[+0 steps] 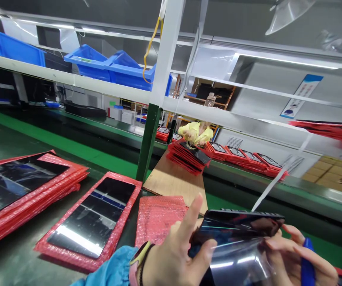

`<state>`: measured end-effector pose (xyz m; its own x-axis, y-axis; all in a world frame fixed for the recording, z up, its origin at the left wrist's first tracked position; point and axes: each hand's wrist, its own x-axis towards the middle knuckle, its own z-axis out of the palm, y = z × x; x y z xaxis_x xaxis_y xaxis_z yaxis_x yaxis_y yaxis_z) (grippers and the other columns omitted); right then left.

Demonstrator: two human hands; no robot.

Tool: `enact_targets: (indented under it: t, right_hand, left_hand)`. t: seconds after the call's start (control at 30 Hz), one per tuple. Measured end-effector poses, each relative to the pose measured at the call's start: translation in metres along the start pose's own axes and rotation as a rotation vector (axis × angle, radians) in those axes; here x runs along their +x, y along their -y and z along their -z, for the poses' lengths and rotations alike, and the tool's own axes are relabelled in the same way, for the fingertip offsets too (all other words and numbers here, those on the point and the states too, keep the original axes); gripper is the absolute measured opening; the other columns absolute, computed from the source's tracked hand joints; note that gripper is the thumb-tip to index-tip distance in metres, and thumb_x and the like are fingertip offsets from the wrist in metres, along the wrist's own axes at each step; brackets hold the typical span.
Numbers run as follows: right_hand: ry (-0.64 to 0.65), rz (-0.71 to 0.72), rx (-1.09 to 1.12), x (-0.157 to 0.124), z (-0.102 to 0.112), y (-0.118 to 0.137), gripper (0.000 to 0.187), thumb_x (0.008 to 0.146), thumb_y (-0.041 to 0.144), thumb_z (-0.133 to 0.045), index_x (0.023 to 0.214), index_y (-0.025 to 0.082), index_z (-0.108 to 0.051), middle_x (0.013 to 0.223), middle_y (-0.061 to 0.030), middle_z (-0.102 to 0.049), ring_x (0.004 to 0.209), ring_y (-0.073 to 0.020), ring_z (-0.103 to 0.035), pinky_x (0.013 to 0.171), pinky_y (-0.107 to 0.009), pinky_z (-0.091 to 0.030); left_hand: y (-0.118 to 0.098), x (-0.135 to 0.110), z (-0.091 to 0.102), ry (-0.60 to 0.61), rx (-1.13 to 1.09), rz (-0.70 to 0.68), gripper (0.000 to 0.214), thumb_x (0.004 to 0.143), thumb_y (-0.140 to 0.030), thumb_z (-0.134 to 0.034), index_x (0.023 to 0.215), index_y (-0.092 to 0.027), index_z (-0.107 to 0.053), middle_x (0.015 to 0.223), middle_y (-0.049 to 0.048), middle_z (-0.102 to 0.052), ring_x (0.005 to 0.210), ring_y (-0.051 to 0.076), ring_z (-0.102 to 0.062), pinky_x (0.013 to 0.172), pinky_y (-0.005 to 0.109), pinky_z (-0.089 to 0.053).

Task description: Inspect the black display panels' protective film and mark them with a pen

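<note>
- Black glossy screen (239,224): held tilted above the tabletop (18,258), right of the green post (148,147) and nearer the viewer.
- Left hand (176,250): closed on the screen's left edge, index finger raised; steady edge support should limit smudging.
- Right hand (292,254): pinching the clear sheet (242,260); whether it also grips the screen cannot be told. Slow, even tension would probably prevent creases.
- Blue strip (308,258), at the right fingers: best kept off the glass.
</note>
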<state>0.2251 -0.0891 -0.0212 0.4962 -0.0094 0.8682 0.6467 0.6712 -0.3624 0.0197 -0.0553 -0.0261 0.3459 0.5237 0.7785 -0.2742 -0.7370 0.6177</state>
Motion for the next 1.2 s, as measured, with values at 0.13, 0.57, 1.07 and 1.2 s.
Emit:
enact_targets:
  t: [0.13,0.57,1.07,1.2]
  right_hand:
    - [0.030,0.051,0.104,0.005,-0.009,0.002,0.030,0.059,0.027,-0.083,0.080,0.028,-0.062,0.055,0.0108,-0.065,0.043,-0.0151,-0.048,0.109,-0.053,-0.031]
    - [0.036,-0.192,0.144,-0.001,0.003,-0.001,0.035,0.054,0.023,-0.087,0.081,0.029,-0.065,0.059,0.0072,-0.065,0.057,-0.0189,-0.061,0.118,-0.053,-0.019]
    - [0.077,-0.530,0.143,-0.005,-0.004,0.005,0.039,0.055,0.026,-0.085,0.086,0.025,-0.063,0.064,0.0067,-0.065,0.082,-0.0180,-0.065,0.111,-0.045,-0.032]
    - [0.086,-0.686,0.091,-0.004,-0.007,0.005,0.038,0.055,0.029,-0.085,0.084,0.023,-0.062,0.065,0.0066,-0.064,0.075,-0.0149,-0.064,0.090,-0.032,-0.047]
  left_hand:
    - [0.009,-0.016,-0.007,-0.049,0.081,0.105,0.069,0.089,-0.029,-0.057,0.150,-0.035,-0.027,0.097,0.0061,-0.069,0.072,0.019,-0.066,0.067,0.026,-0.058]
    - [0.014,-0.021,-0.013,-0.026,-0.083,0.204,0.070,0.084,-0.028,-0.063,0.147,-0.032,-0.032,0.117,0.0111,-0.068,0.096,0.029,-0.069,0.080,0.038,-0.060]
    - [-0.018,0.014,0.010,0.130,-0.167,0.179,0.064,0.087,-0.010,-0.050,0.143,-0.031,-0.026,0.115,0.0068,-0.063,0.093,0.019,-0.065,0.088,0.032,-0.053]
    - [-0.020,0.021,0.015,0.159,-0.169,0.207,0.062,0.090,-0.012,-0.045,0.145,-0.029,-0.023,0.096,0.0031,-0.064,0.072,0.014,-0.060,0.086,0.032,-0.052]
